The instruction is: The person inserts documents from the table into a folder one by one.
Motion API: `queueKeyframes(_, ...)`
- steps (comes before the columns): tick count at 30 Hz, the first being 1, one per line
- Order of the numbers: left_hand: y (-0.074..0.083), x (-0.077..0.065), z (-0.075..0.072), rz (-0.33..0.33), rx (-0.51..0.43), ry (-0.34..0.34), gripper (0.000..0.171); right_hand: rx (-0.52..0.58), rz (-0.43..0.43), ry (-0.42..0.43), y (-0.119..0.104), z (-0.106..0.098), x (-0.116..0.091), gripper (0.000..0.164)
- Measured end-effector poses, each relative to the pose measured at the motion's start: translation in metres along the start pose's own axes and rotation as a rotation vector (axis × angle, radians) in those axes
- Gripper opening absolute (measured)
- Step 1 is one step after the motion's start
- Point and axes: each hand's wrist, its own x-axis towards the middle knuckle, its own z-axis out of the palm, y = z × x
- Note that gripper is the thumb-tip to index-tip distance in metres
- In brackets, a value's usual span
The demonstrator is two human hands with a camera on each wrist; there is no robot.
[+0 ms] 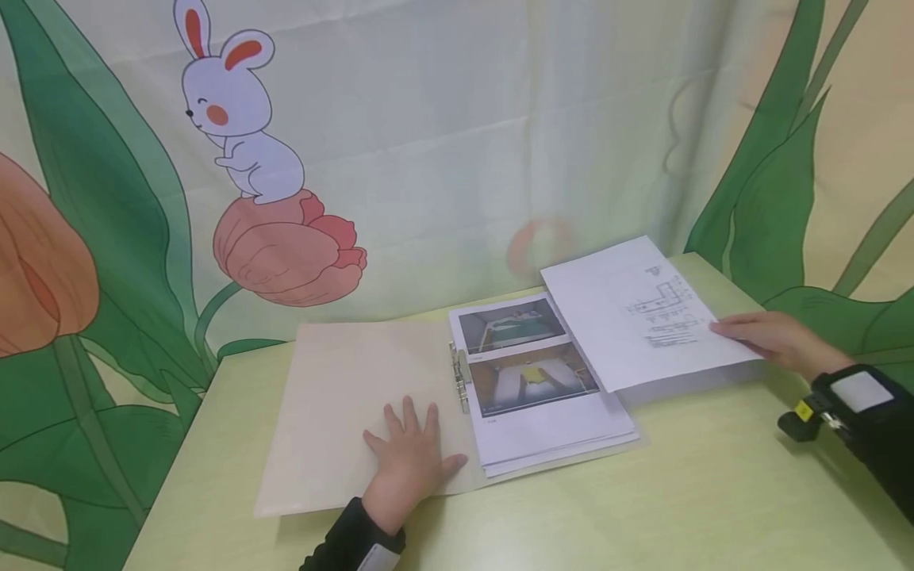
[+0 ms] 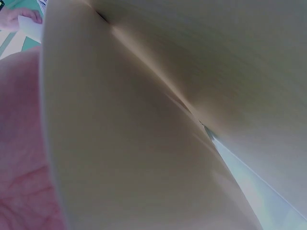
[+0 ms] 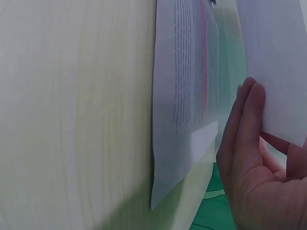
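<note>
An open cream folder [image 1: 343, 412] lies on the table, a metal ring clip [image 1: 460, 377] along its spine. My left hand [image 1: 407, 460] rests on the folder's left cover with its fingers spread. Part of that palm [image 2: 21, 143] shows at the cover's edge in the left wrist view. On the right side lies a stack of printed pages [image 1: 557, 436], two photos on the top one. My right hand [image 1: 781, 337] pinches the right edge of a white paper sheet [image 1: 593, 317] bearing a small line drawing. The sheet is raised and overlaps the pages' upper right corner.
Beneath the raised sheet, a printed paper [image 3: 184, 148] with lines of text lies on the table in the right wrist view. The pale yellow-green table [image 1: 714, 492] meets a curtain [image 1: 443, 159] with a rabbit and tulips behind it.
</note>
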Motion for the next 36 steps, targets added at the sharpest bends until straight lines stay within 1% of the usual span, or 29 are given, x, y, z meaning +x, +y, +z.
queueKeyframes(3,0.000,0.000,0.000,0.000,-0.006,0.002,0.089,-0.010,-0.018,-0.018,-0.003,0.003,0.002,0.071)
queueKeyframes(7,0.000,0.001,0.001,-0.001,-0.003,0.002,0.089,0.026,-0.025,-0.032,-0.007,0.006,0.006,0.069)
queueKeyframes(9,0.000,0.001,0.001,-0.002,-0.004,0.000,0.089,0.034,-0.018,-0.034,-0.009,0.008,0.008,0.069)
queueKeyframes(14,0.000,0.002,0.001,-0.004,0.003,-0.008,0.090,-0.010,0.014,-0.039,-0.013,0.013,0.009,0.072)
queueKeyframes(21,0.000,0.001,0.000,-0.011,0.017,-0.019,0.090,0.005,0.027,-0.055,-0.020,0.020,0.012,0.075)
queueKeyframes(28,0.000,0.001,0.000,-0.012,0.016,-0.023,0.090,0.012,0.036,-0.046,-0.026,0.030,0.013,0.074)
queueKeyframes(36,0.001,0.001,-0.002,-0.019,0.014,-0.027,0.089,0.010,0.000,-0.030,-0.033,0.040,0.016,0.071)
